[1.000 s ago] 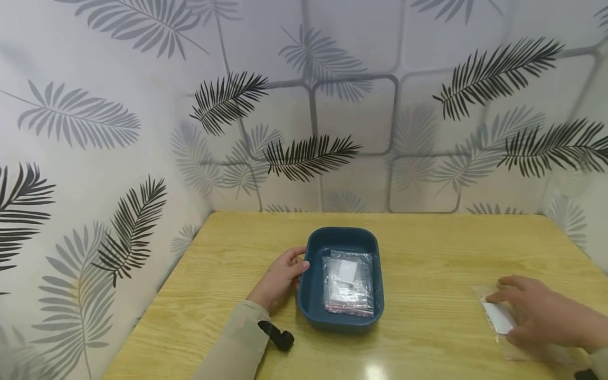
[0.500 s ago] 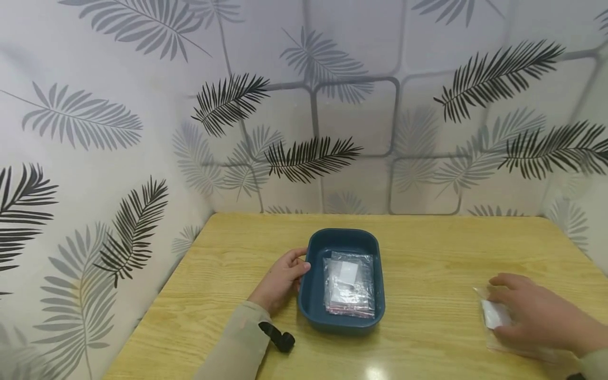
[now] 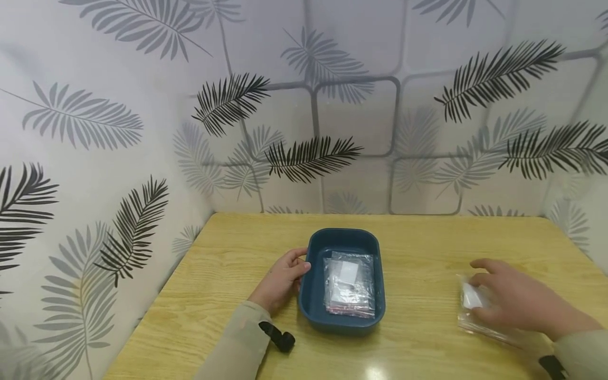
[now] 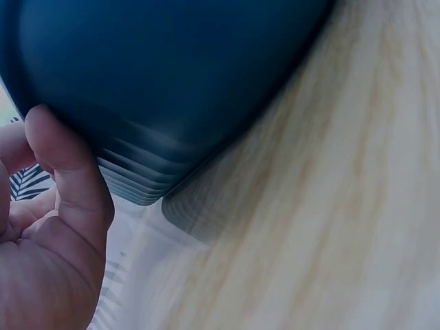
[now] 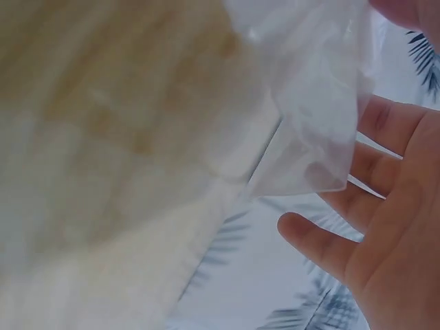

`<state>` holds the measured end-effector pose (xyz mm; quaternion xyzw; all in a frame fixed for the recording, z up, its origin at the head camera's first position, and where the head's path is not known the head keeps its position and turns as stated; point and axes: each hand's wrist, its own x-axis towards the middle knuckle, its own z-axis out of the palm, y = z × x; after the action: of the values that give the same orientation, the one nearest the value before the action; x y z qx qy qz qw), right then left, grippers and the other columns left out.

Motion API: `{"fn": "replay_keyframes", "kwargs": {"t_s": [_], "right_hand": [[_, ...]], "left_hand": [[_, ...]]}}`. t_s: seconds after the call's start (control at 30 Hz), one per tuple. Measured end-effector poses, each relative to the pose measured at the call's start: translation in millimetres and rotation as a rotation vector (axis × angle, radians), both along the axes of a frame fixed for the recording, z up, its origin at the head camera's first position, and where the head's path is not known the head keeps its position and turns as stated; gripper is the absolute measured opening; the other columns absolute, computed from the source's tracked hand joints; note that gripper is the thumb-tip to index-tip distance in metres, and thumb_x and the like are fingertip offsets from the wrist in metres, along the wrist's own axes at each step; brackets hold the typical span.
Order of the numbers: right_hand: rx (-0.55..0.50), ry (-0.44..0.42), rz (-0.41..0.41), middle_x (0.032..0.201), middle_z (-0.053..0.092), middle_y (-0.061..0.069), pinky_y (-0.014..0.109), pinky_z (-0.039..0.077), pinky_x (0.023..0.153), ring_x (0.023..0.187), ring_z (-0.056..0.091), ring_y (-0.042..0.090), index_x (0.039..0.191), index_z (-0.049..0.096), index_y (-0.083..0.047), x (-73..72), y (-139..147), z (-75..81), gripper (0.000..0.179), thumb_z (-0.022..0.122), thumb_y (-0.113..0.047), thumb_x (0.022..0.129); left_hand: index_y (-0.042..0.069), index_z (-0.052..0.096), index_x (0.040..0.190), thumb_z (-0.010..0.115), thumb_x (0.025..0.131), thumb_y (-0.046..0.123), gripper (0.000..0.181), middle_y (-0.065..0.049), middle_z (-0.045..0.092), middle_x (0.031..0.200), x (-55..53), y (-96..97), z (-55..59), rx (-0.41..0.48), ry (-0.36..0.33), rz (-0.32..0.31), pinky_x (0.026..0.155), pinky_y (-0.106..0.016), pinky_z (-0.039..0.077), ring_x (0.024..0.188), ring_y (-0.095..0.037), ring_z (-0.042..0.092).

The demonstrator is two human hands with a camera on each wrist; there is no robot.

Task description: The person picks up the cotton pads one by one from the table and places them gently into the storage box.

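A dark blue plastic bin stands on the wooden table. Inside it lies a stack of clear zip bags, the top one with a white card. My left hand holds the bin's left side, thumb at the rim; the left wrist view shows the thumb against the ribbed wall. To the right of the bin, my right hand pinches another clear zip bag by its edge, its lower fingers spread behind it. A white card shows in that bag, partly hidden by the hand.
The wooden table runs back to a wall with a leaf pattern. Bare tabletop lies between the bin and my right hand. A black strap hangs from the left sleeve.
My right hand has moved left toward the bin, bringing the clear zip bag along with it. The left hand and the bin have stayed in place.
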<state>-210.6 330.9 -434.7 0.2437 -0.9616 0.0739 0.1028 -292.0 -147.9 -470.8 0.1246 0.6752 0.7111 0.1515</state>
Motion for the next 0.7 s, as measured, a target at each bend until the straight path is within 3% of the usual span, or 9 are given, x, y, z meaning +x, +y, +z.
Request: {"fn": "replay_keyframes", "kwargs": {"t_s": [0.27, 0.7], "right_hand": [[-0.046, -0.036, 0.023, 0.137, 0.055, 0.018, 0.055, 0.051, 0.089, 0.118, 0.057, 0.042, 0.104, 0.074, -0.018, -10.4, -48.1, 28.7, 0.037, 0.082, -0.043, 0.078], [-0.064, -0.014, 0.102, 0.144, 0.051, 0.017, 0.054, 0.049, 0.094, 0.126, 0.053, 0.039, 0.11, 0.074, -0.012, -38.7, -127.1, 61.4, 0.044, 0.076, -0.045, 0.081]], "left_hand": [[0.006, 0.042, 0.151, 0.057, 0.105, 0.013, 0.049, -0.015, 0.055, 0.102, -0.3, 1.3, -0.8, -0.015, 0.001, 0.005, 0.062, -0.028, 0.048, 0.072, -0.018, 0.053], [0.006, 0.041, 0.151, 0.057, 0.105, 0.016, 0.05, -0.013, 0.055, 0.1, -1.6, 0.0, -1.1, -0.023, 0.022, 0.004, 0.062, -0.027, 0.047, 0.071, -0.017, 0.052]]}}
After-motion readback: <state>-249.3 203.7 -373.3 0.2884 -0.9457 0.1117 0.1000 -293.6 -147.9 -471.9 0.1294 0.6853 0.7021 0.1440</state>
